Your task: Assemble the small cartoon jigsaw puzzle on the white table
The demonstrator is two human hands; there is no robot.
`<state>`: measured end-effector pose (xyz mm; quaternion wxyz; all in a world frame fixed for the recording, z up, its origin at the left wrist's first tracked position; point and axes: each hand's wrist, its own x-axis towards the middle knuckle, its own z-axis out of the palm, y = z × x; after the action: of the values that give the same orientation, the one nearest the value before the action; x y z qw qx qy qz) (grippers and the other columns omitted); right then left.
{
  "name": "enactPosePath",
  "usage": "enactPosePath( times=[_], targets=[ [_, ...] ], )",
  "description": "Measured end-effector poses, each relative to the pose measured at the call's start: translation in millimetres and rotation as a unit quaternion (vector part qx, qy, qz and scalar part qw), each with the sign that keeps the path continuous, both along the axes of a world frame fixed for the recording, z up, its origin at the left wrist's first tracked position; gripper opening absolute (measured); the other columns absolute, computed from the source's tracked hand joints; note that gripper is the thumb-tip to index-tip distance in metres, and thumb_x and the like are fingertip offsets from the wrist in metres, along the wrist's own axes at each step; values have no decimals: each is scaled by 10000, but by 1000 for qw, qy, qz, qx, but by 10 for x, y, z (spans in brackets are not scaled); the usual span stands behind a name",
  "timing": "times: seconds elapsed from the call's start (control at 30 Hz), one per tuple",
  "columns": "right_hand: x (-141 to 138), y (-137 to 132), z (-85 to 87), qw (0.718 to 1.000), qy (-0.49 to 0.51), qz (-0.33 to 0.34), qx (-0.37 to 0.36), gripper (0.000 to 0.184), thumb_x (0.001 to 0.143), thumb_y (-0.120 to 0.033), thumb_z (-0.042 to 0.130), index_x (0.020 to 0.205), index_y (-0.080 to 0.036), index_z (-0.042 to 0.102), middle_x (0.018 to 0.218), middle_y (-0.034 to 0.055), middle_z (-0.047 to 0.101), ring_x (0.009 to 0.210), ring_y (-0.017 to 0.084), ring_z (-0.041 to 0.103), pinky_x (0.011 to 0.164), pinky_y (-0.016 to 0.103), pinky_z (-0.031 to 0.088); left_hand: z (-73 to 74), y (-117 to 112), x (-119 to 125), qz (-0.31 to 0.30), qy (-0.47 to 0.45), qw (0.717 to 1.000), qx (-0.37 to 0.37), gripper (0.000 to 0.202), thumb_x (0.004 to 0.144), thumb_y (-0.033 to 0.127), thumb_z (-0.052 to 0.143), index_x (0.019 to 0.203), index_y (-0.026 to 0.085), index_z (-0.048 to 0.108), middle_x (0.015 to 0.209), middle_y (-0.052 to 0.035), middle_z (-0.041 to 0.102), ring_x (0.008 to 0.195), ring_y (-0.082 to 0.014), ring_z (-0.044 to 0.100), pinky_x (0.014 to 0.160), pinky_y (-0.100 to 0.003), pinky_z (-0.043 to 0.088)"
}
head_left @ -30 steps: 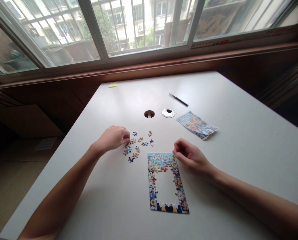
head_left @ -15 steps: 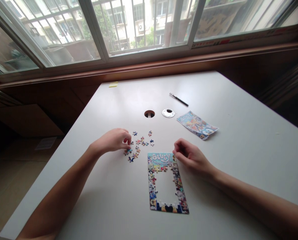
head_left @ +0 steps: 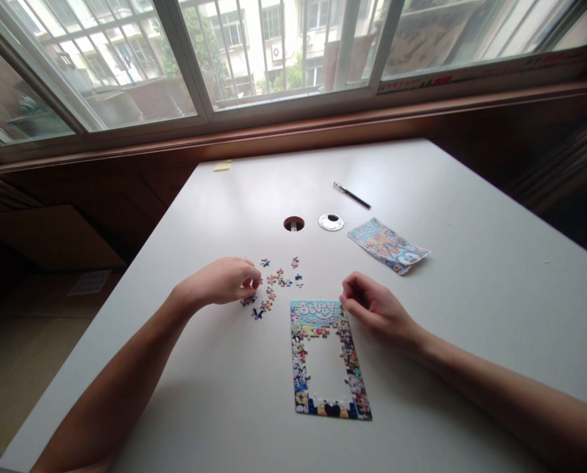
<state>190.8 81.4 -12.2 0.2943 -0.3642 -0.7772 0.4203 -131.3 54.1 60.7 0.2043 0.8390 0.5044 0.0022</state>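
Observation:
Loose jigsaw pieces (head_left: 278, 279) lie scattered in a small group on the white table (head_left: 199, 394). My left hand (head_left: 232, 279) is over the left side of that group, fingers curled and thumb close to the forefinger; what is between the fingertips is hidden. A partly assembled jigsaw puzzle (head_left: 301, 381), its border joined around an open middle, lies in front of me with cartoon lettering along the top. At its upper right corner my right hand (head_left: 377, 309) rests closed, fingertips at the edge; whether it grips anything does not show.
A printed picture sheet (head_left: 388, 246) lies right of the pieces, with a black pen (head_left: 352, 196) beyond it. Near the table's middle are a round cable hole (head_left: 294, 224) and a silver ring cover (head_left: 331, 222). A yellow sticky note (head_left: 222, 165) is at the far edge.
My left hand has shifted slightly, its fingertips moving a little right and down over the pieces. The right hand and the puzzle frame stay in place.

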Motion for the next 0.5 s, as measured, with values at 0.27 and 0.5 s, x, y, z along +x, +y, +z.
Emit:
enactPosePath(
  times=[0.27,0.5],
  targets=[
    [-9,6,13,1000,3,2,-8,128,898,-203,513,806,-221,426,706,-28,443,634,133,403,579,272,344,17,-9,-12,-10,24,1000,-16,53,797,193,604,764,204,645,848,-22,653,780,-167,579,634,-258,387],
    [-1,2,0,1000,3,2,-9,122,890,-201,520,807,-222,433,708,-30,447,637,135,404,580,268,341,-5,-37,240,2,-115,993,-12,95,895,181,545,858,187,632,821,-9,666,728,-121,580,649,-236,425]
  ],
)
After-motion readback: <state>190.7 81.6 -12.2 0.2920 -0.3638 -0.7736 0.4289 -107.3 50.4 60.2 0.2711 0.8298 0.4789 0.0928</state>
